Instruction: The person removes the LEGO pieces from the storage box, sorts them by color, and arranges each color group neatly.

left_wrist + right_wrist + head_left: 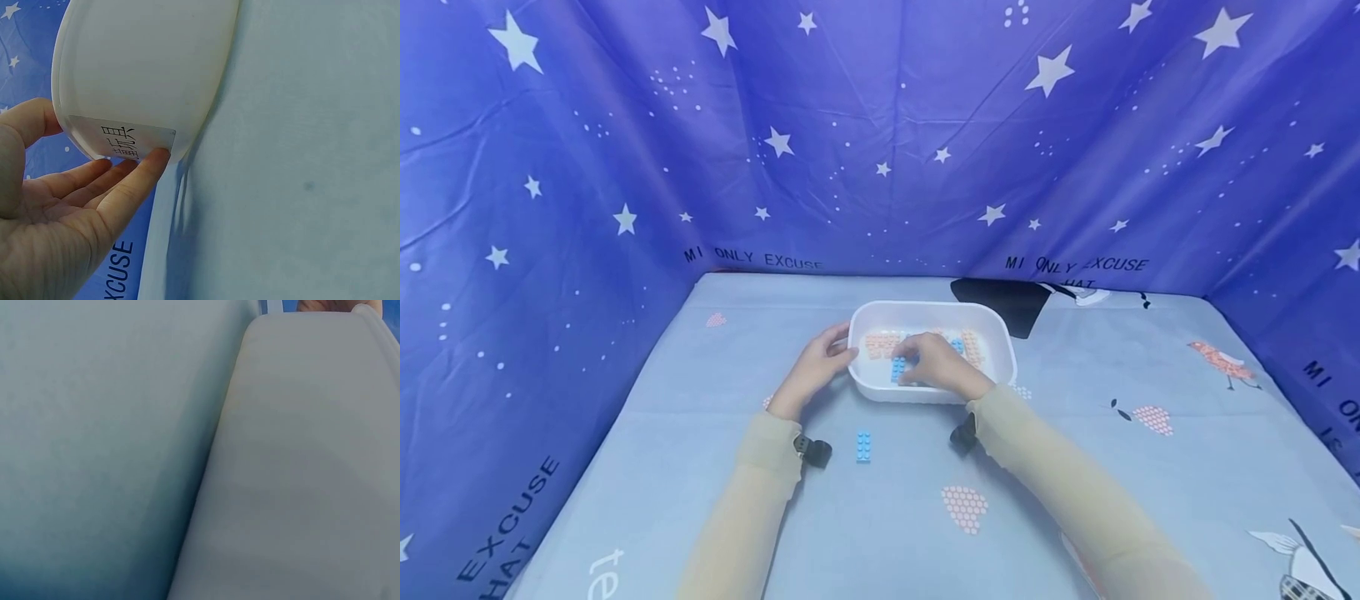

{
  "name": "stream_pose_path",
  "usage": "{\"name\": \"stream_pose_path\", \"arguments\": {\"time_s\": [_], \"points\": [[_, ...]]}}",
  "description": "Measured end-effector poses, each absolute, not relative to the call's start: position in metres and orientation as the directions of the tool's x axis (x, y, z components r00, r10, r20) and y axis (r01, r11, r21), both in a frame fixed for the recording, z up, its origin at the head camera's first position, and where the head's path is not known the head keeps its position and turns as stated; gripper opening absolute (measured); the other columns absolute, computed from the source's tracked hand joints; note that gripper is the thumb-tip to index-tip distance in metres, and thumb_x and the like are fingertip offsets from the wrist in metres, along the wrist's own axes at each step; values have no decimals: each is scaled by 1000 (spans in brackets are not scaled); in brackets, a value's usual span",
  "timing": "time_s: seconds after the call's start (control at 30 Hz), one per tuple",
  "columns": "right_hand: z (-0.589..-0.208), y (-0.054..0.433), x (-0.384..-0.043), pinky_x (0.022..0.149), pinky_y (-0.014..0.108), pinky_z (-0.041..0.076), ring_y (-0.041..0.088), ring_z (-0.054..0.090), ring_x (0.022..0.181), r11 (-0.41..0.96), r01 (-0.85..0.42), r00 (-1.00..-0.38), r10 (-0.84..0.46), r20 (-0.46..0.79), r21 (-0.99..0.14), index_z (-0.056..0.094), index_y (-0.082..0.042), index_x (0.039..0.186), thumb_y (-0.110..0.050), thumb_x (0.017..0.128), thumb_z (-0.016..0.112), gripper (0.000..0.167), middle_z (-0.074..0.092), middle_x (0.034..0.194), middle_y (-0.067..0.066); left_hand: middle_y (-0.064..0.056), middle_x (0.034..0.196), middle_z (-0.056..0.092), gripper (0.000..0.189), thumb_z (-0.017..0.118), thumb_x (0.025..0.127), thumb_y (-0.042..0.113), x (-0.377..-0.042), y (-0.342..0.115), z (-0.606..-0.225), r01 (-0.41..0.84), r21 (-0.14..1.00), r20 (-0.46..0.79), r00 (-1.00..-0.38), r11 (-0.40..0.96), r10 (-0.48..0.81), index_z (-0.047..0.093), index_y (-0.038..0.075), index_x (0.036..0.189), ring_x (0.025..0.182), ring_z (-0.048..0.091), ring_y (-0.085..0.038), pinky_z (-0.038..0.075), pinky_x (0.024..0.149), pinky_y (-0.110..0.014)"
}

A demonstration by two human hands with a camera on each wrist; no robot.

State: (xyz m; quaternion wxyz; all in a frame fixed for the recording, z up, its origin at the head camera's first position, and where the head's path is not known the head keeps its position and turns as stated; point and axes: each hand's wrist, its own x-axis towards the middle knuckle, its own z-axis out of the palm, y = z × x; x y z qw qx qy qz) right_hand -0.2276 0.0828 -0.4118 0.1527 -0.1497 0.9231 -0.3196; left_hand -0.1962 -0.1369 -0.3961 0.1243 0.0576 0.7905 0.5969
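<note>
There's a starry curtain behind the tub, printed tabletop beneath; left hand gripping its end, right hand half-curled inside over bricks, hold unclear to me.

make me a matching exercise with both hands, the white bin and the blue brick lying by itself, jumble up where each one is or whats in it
Column one
1. left hand
2. right hand
3. white bin
4. lone blue brick

Column two
a. reaches inside the bin
b. lies on the tablecloth, between the two wrists
c. touches the end that bears a label
d. contains orange bricks and blue ones

Right pairs: 1-c, 2-a, 3-d, 4-b
</note>
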Motion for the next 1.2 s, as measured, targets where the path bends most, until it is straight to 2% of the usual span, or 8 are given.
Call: {"name": "stream_pose_path", "arguments": {"time_s": [0.37,0.83,1.2], "points": [[-415,87,-226,110,46,40,27,56,118,748,-140,-910,-356,-214,-648,70,-13,115,-9,76,79,40,67,119,7,-15,153,37,59,60,95,18,-216,-137,-433,-59,963,-124,-963,262,238,36,9,149,136,44,-35,40,112,-47],[-417,84,-225,107,46,43,25,58,115,745,-135,-914,-349,-209,-653,70,-14,114,-7,76,79,41,67,117,7,-15,152,39,60,60,95,21,-212,-139,-438,-47,959,-111,-970,278,218,36,12,149,134,46,-34,40,111,-49],[-401,91,-225,98,43,49,27,60,107,718,-219,-929,-360,-82,-661,67,-9,121,-6,78,74,44,67,113,11,-15,151,41,60,60,95,21,-213,-138,-433,-48,962,-108,-971,268,214,37,11,149,135,46,-33,40,111,-49]]}}
